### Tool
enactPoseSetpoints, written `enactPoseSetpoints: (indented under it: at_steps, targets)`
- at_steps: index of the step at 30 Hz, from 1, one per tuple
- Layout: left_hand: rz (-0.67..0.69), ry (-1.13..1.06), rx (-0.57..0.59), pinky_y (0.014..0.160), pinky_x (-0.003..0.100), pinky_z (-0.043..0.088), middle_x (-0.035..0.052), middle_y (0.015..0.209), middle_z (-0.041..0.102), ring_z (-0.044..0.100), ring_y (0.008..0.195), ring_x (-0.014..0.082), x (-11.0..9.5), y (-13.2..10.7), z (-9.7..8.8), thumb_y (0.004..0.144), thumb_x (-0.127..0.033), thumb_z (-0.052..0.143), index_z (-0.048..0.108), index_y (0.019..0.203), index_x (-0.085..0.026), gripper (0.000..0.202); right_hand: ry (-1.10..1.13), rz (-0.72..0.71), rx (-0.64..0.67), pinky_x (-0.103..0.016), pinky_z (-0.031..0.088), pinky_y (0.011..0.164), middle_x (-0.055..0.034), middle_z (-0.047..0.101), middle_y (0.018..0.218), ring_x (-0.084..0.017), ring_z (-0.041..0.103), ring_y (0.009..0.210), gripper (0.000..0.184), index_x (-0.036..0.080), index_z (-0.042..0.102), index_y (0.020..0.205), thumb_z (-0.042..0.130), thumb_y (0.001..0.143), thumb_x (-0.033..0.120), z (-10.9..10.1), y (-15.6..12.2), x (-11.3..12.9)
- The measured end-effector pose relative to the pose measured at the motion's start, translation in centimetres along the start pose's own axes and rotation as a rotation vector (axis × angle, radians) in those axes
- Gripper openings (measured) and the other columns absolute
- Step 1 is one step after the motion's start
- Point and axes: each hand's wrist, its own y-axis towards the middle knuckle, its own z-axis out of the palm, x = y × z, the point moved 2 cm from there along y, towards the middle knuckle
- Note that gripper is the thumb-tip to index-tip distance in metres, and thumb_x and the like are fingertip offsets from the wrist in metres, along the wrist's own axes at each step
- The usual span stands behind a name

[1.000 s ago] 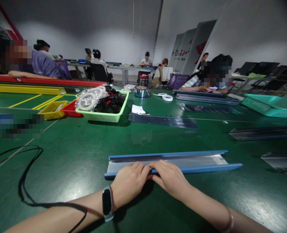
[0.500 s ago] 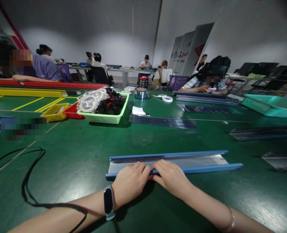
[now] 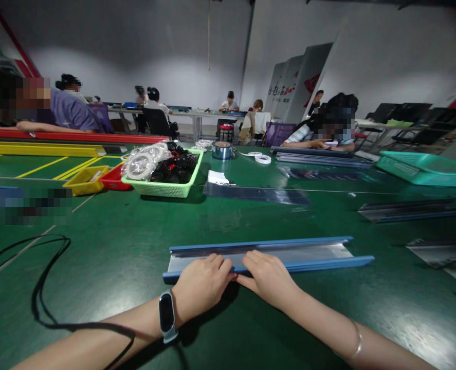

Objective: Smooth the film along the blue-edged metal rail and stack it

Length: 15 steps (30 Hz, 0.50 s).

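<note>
Before me on the green table lies a long blue U-shaped channel with a pale silvery inner face. My left hand grips its near wall left of the middle, fingers curled over the edge. Close beside it, my right hand is closed on the same wall, with its thumb along the near side. The two thumbs almost meet. My palms hide part of the near wall, and whatever lies under the fingertips does not show. A black cable runs over my left forearm, above a wristband.
A green basket holds black parts and bagged white rings. Beside it stand a yellow bin and a red bin. Behind the channel lies a clear strip. More channels and a teal basket are at right. People sit beyond.
The view has shifted slightly, so the channel and both hands appear a little farther left. Both hands keep their hold on the near wall, and my right thumb looks straighter.
</note>
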Motion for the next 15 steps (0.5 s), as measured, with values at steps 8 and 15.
enactPoseSetpoints:
  at_steps: [8,15]
  targets:
    - [-0.065,0.038,-0.055,0.057,0.031,0.047,0.0041,0.074,0.055,0.055,0.071,0.0211,-0.16,-0.15,0.68,0.092,-0.034,0.041,0.052,0.082,-0.017,0.022,-0.044,0.021,0.065,-0.030,0.041,0.059,-0.0029,0.059,0.072,-0.020,0.058,0.071,0.021,0.017,0.056,0.074,0.066,0.078,0.035,-0.15,0.05,0.38]
    - [-0.123,0.064,-0.121,0.056,0.029,0.046,0.0053,0.071,0.056,0.056,0.069,0.0200,-0.38,-0.34,0.68,0.090,-0.041,0.046,0.056,0.076,-0.015,0.032,-0.025,0.034,0.024,-0.030,0.043,0.062,-0.0035,0.060,0.073,-0.021,0.059,0.073,0.021,0.017,0.055,0.074,0.066,0.078,0.035,0.02,-0.34,0.55]
